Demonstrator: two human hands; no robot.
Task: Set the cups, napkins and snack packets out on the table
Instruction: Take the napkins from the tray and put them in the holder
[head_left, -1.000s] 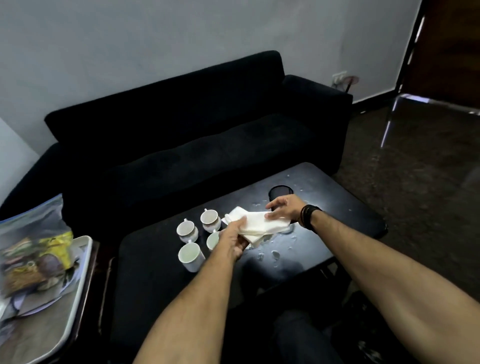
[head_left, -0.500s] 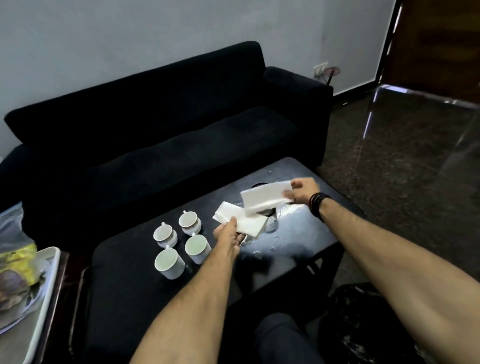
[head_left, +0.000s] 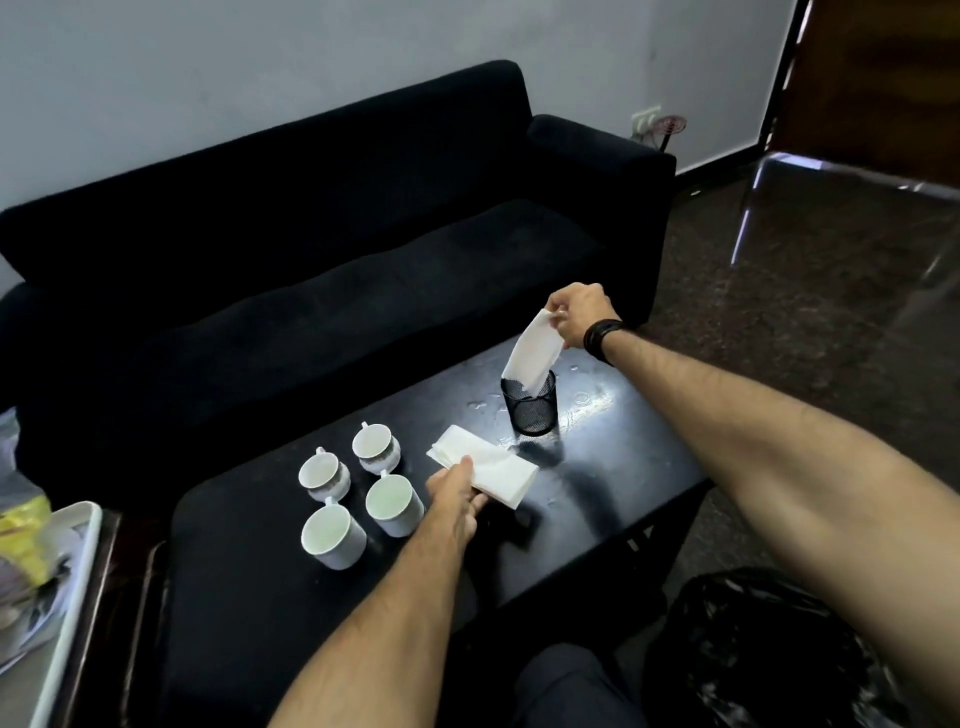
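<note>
A: Starting nearest: dark trouser knee (head_left: 576, 686) at the bottom edge, black plastic bag (head_left: 769, 649) on the floor to its right. Off to the left, white tray (head_left: 78, 566) with a yellow snack packet (head_left: 23, 540) on it, beside the worktop (head_left: 249, 597).

B: And on the worktop itself?

A: Glossy black, low, wet in patches toward the far right corner. Four white cups (head_left: 332, 535) grouped left of centre, all upright. Just right of them, left hand (head_left: 457, 493) with its grip closed on the near edge of a stack of white napkins (head_left: 488, 470), held low over the surface; touching it or not, cannot tell.

B: Farther back?

A: Black mesh holder (head_left: 530, 408) standing near the far edge. Above it, right hand (head_left: 579, 317), dark band at the wrist, grip pinching the top of a single napkin (head_left: 532, 356) whose lower end dips inside the holder.

B: Room beyond?

A: Black sofa (head_left: 337, 249) directly behind the worktop, pale wall (head_left: 311, 62) behind that, wall socket (head_left: 647, 122) low at the right. Dark speckled floor (head_left: 810, 322) to the right, brown door (head_left: 878, 83) in the far corner.
</note>
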